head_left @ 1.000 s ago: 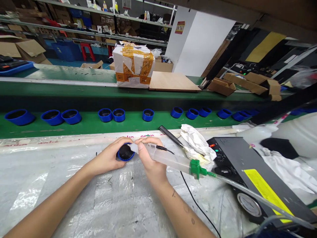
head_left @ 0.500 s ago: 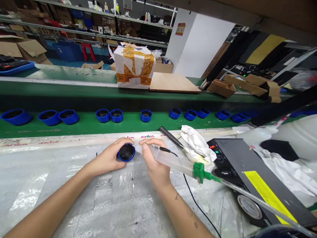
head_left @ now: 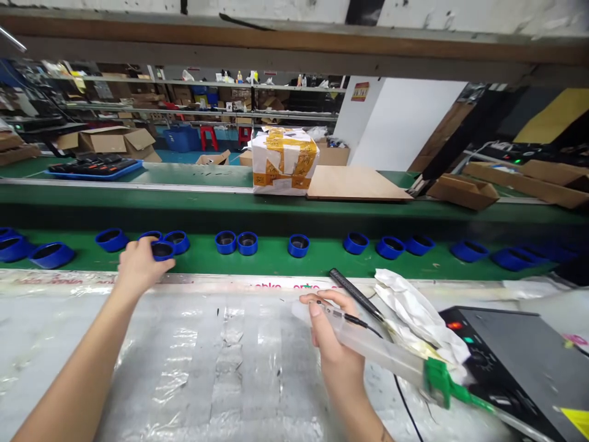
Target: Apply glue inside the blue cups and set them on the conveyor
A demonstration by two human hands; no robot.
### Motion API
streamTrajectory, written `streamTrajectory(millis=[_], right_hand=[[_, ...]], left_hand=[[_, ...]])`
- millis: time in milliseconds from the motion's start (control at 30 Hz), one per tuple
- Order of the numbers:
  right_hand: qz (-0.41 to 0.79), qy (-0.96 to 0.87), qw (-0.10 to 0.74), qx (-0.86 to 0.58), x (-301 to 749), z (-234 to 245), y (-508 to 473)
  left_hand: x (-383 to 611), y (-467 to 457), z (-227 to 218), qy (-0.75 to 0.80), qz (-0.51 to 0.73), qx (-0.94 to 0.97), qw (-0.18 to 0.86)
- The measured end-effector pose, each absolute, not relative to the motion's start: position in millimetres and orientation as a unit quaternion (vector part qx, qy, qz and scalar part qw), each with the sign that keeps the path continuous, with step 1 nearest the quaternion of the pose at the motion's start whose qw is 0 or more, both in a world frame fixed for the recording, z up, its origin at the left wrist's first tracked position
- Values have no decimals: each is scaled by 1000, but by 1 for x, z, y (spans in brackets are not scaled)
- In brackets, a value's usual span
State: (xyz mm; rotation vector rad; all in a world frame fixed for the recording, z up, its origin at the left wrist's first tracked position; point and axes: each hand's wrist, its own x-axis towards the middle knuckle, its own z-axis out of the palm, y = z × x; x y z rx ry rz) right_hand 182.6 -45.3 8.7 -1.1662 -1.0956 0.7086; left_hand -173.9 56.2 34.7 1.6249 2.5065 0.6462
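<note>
My left hand (head_left: 142, 265) reaches to the green belt and grips a blue ring-shaped cup with a dark inside (head_left: 162, 250), thumb and fingers on its rim. Close behind that cup stand two more blue cups, one of them (head_left: 177, 242) just to the right. Over the plastic-covered bench, my right hand (head_left: 334, 328) is closed round a translucent dispensing syringe (head_left: 381, 353). A green adapter (head_left: 437, 377) caps its rear end, and a thin black cable runs from a small switch on the barrel. The syringe's tip points left, apart from any cup.
Several blue cups, such as this one (head_left: 299, 245), line the green belt (head_left: 267, 265). A black-handled tool (head_left: 356, 293) and crumpled white paper (head_left: 416, 313) lie right of my right hand, beside a dark dispenser box (head_left: 510, 362). A taped carton (head_left: 285, 161) stands on the ledge behind.
My left hand has moved left and forward with the blue cup, from beside the syringe tip to the belt. My right hand still holds the syringe. The view has shifted.
</note>
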Motion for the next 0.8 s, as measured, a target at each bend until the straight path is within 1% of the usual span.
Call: streamTrajectory(millis=[133, 367, 500, 633, 800], right_hand=[[317, -486, 631, -515, 181, 8, -46], [314, -485, 632, -517, 185, 7, -45], [316, -502, 615, -519, 186, -1, -42], [319, -491, 620, -522, 184, -7, -41], [328, -501, 619, -509, 181, -3, -43]], left_hand=[[-210, 51, 30, 846, 193, 493, 66], [-213, 60, 21, 851, 215, 477, 52], [-206, 64, 14, 834, 260, 487, -6], [-200, 62, 10, 808, 307, 497, -71], [-187, 58, 30, 747, 351, 543, -156]])
